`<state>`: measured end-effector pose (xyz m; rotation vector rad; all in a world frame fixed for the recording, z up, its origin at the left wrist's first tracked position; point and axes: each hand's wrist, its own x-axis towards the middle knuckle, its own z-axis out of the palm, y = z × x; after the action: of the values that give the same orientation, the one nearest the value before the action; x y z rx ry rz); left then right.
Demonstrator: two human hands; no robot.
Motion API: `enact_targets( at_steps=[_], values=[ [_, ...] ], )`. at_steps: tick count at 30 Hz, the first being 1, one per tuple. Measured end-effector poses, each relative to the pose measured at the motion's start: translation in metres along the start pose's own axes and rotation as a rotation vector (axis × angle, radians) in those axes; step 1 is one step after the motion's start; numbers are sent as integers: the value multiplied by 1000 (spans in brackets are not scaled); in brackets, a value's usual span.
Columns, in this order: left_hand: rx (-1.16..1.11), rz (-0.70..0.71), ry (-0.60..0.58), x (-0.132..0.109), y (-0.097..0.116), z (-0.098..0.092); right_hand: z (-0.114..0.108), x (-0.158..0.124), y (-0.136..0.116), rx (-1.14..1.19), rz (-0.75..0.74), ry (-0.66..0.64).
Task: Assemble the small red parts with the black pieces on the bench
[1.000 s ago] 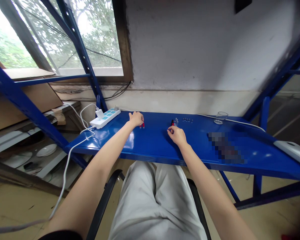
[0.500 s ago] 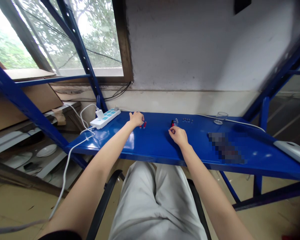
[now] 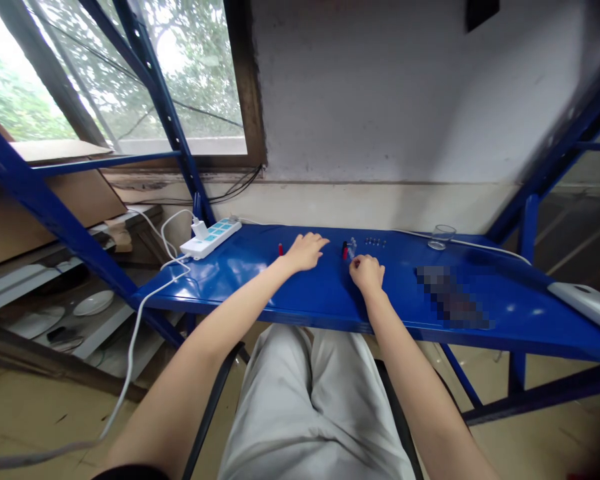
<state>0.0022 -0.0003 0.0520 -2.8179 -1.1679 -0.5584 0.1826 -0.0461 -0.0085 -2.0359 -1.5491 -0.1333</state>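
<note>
My left hand is over the blue table with its fingers stretched out, and nothing shows in it. To its left stands a small red cylinder. Between my two hands is a small red-and-black piece, with a group of small clear pieces just beside it. My right hand is closed right in front of these pieces, its fingertips pinched together. Whatever those fingertips hold, if anything, is too small to make out. Behind it lies a row of several tiny pieces.
A white power strip with a plugged-in charger lies at the table's left end. Toward the right are a clear glass, a blurred-out dark object and a white device. Blue frame posts flank the table.
My left hand has moved right, away from the red pieces, and its fingers have spread. My right hand has shifted slightly right and nearer me, uncovering the red-and-black piece.
</note>
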Motion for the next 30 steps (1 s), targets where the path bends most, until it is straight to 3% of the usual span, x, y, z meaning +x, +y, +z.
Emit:
enact_targets(
  at_steps=[5, 10, 13, 18, 21, 25, 30],
  values=[
    [-114, -71, -31, 9, 27, 46, 2, 0, 0, 4, 5, -34],
    [-50, -172, -94, 21, 39, 69, 1, 0, -1, -3, 16, -114],
    [-26, -178, -65, 26, 43, 74, 2, 0, -2, -7, 12, -137],
    [-21, -203, 108, 32, 45, 74, 5, 0, 0, -17, -9, -154],
    [-43, -203, 151, 31, 41, 71, 8, 1, 1, -14, -20, -154],
    [-119, -203, 233, 19, 32, 64, 11, 1, 1, -12, -30, -153],
    [-404, -324, 433, -3, 23, 62, 13, 3, 0, -9, -29, -175]
  ],
)
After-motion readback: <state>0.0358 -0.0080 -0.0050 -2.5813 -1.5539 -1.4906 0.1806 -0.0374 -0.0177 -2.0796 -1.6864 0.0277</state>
